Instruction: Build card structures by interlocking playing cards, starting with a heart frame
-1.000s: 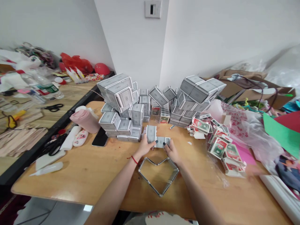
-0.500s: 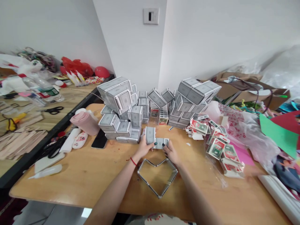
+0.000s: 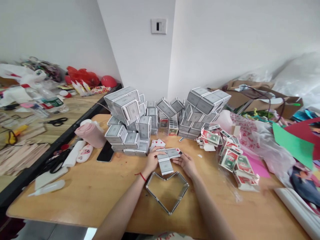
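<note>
My left hand (image 3: pixel 151 161) and my right hand (image 3: pixel 186 163) meet over a strip of grey-backed playing cards (image 3: pixel 167 158) just beyond a heart-shaped frame of cards (image 3: pixel 167 190) that stands on the wooden table (image 3: pixel 100 190). The strip bends in an L, one leg lying flat toward the heart and one held level between my fingers. Both hands pinch it with closed fingers. A few face-up red cards (image 3: pixel 157 143) lie just behind my left hand.
Stacks of grey card boxes (image 3: pixel 130 115) and more (image 3: pixel 203 106) pile against the wall. Red-green card packs (image 3: pixel 233 156) spread at right. A phone (image 3: pixel 106 152), pink roll (image 3: pixel 92 130), scissors (image 3: pixel 57 160) and glue bottle (image 3: pixel 47 188) lie at left.
The card strip has come down from upright to lie nearly flat by the heart's notch, and both hands have lowered with it. The camera has tipped slightly.
</note>
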`<state>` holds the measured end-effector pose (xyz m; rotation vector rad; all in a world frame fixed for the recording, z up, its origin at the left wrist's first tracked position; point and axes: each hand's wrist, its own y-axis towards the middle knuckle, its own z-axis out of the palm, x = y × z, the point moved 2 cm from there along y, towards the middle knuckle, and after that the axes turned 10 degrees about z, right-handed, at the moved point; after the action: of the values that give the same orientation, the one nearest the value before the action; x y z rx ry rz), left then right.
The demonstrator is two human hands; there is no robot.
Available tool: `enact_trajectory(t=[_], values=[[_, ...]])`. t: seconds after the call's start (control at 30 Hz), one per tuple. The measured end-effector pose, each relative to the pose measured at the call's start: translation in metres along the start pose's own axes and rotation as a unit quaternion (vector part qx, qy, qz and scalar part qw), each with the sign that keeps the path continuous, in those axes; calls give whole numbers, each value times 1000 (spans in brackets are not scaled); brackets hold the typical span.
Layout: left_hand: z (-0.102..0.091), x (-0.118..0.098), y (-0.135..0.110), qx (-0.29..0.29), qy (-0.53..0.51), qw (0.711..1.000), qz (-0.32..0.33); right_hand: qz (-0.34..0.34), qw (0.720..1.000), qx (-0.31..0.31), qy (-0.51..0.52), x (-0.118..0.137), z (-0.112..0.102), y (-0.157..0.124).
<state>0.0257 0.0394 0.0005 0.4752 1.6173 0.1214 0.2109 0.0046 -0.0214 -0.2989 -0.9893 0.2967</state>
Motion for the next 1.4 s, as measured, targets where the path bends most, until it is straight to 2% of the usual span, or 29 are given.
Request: enact_trajectory(t=[0.13, 0.2, 0.3, 0.4, 0.67, 0.87, 1.1, 1.27, 1.4], values=[[1, 3, 4, -77, -73, 991, -79, -36, 999, -30, 3, -3, 0, 3], [3, 6, 4, -90, -137, 976, -141, -54, 998, -41, 2, -3, 1, 4], [8, 10, 4, -27, -213, 946, -242, -62, 997, -39, -28, -4, 4, 5], [9, 11, 7, 7, -227, 930, -288, -57, 995, -29, -77, -6, 6, 6], [2, 11, 13, 35, -247, 915, -316, -26, 986, 1, -166, -4, 0, 3], [5, 16, 9, 29, -227, 921, -314, -55, 978, -45, -195, -2, -2, 4], [4, 15, 9, 33, -204, 923, -326, 10, 969, 8, -248, -4, -6, 9], [6, 15, 8, 20, -181, 934, -308, 11, 970, 37, -242, -2, -8, 8], [9, 14, 8, -6, -162, 938, -306, 7, 969, 24, -245, -4, -7, 9]])
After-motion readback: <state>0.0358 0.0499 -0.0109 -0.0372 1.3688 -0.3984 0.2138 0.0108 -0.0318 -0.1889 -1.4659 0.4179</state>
